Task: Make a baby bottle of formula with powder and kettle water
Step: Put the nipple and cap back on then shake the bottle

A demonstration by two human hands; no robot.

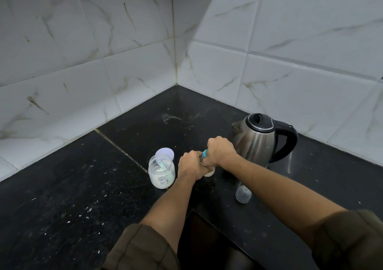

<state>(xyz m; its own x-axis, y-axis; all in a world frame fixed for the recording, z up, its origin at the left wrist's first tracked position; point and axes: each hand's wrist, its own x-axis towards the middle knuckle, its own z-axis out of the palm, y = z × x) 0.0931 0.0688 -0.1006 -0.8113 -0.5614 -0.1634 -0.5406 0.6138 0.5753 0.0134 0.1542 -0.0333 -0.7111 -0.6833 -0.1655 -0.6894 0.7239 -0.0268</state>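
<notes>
The baby bottle [209,173] stands on the black counter, mostly hidden by both hands; only its milky base shows. My left hand [191,165] wraps the bottle's body. My right hand [221,151] grips its top, where a teal ring [205,153] peeks out between the fingers. Left of the bottle stands an open clear jar of white powder [161,171] with a teal scoop inside. The jar's pale lid [165,152] lies just behind it. A steel kettle [262,138] with a black handle stands close behind my right hand, lid shut.
A clear bottle cap [243,194] stands on the counter under my right forearm. The black counter [83,186] runs into a tiled corner, with white specks scattered on its left part. A dark gap lies below the counter's front edge [207,218].
</notes>
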